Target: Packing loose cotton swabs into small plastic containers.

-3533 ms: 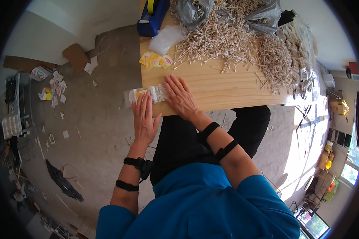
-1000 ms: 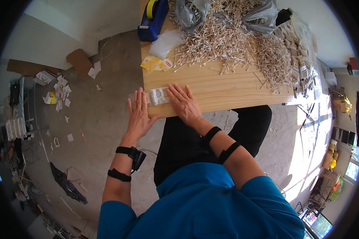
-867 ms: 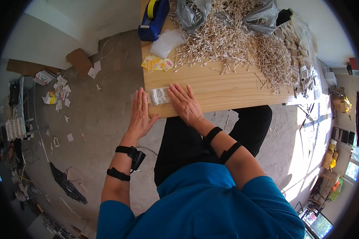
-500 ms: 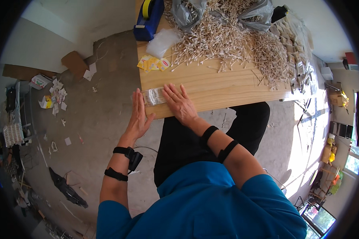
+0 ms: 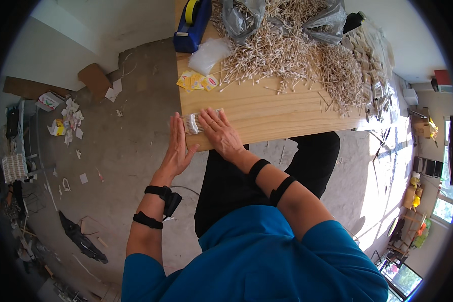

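Note:
A small clear plastic packet of cotton swabs (image 5: 193, 124) lies flat on the wooden table (image 5: 277, 108), close to its near left corner. My left hand (image 5: 177, 143) stands along the packet's left end, fingers straight and together, thumb out at the table's edge. Across the packet's right part lies my right hand (image 5: 220, 132), its fingers stretched out flat and hiding that part. Several yellow-and-white paper cards (image 5: 196, 81) lie beyond the packet. A large heap of loose cotton swabs (image 5: 282, 58) covers the far side.
A blue tape dispenser (image 5: 192, 30) with yellow tape stands at the far left, beside a stack of clear plastic bags (image 5: 208, 55). Grey plastic bags (image 5: 326, 25) rest on the heap. Filled packets (image 5: 372, 65) are piled at the right. Paper scraps (image 5: 71, 118) litter the floor.
My right hand has shifted slightly left over the packet, covering more of it. My left hand stays at the packet's left end. The whole view has moved a little.

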Motion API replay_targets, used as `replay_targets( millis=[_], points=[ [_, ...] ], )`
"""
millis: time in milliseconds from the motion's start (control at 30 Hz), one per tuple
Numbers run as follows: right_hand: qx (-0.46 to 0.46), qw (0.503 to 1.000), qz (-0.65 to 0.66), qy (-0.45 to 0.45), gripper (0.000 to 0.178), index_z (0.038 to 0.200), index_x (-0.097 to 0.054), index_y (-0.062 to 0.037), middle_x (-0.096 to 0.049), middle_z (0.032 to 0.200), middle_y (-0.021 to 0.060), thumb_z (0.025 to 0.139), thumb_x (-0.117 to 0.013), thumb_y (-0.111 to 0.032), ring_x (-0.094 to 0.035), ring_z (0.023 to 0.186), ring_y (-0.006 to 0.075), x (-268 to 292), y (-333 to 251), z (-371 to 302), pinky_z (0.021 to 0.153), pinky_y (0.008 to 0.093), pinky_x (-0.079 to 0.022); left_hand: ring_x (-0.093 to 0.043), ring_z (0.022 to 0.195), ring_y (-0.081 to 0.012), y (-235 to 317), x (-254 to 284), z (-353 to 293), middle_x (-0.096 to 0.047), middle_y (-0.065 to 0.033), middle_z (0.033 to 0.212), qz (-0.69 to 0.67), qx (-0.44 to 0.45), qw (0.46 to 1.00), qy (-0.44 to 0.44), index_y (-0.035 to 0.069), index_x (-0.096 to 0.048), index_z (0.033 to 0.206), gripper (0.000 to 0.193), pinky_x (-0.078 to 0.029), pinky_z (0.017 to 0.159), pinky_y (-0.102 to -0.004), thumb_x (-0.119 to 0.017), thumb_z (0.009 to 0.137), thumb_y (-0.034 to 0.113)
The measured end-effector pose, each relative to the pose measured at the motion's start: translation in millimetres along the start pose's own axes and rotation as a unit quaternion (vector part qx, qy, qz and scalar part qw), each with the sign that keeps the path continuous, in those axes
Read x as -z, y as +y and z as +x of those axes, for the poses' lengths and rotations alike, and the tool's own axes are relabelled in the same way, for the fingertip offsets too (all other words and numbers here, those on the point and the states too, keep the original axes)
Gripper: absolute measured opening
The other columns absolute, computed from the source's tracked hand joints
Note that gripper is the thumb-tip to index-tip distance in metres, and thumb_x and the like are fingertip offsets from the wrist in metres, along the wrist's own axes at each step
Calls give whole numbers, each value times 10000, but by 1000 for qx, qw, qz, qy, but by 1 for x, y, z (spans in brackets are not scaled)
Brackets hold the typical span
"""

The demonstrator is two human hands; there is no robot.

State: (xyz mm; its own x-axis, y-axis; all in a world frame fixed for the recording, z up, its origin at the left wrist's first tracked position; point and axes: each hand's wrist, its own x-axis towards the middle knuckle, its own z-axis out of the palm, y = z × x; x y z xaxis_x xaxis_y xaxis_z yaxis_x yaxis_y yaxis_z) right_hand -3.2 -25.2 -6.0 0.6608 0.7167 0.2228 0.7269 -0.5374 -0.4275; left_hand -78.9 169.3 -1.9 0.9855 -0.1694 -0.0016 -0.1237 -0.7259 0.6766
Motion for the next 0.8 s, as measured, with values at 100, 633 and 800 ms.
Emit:
replay_targets(
  millis=[100, 633, 800],
  points=[
    [5, 1000, 3, 1, 564, 1423, -406, 16, -358, 1530, 153, 888, -493, -141, -273, 1456, 302, 0, -4, 3, 1197, 486, -195, 37, 1485, -410, 1, -1, 0, 66, -234, 1605, 7, -6, 1000, 12, -13, 59, 1527, 963, -70, 1205, -489, -622, 914, 286],
    [-225, 819, 440, 292, 317, 1318, -492, 34, -410, 1484, 192, 1019, -392, 1, -421, 1359, 269, -18, 3, 30, 1113, 331, -355, -593, 959, -181, -19, -6, 18, -586, -90, 1156, -325, 294, 827, 352, 32, -510, 1326, 441, -513, 753, -300, -492, 1027, 355],
    [-231, 748, 554, 283, 301, 1298, -498, 67, -387, 1497, 156, 1038, -368, -12, -372, 1384, 227, -23, -8, 33, 1147, 314, -321, -518, 709, -73, -32, -14, 22, -589, 22, 822, -398, 298, 817, 290, 14, -600, 1048, 333, -445, 606, -235, -496, 1033, 330]
  ],
)
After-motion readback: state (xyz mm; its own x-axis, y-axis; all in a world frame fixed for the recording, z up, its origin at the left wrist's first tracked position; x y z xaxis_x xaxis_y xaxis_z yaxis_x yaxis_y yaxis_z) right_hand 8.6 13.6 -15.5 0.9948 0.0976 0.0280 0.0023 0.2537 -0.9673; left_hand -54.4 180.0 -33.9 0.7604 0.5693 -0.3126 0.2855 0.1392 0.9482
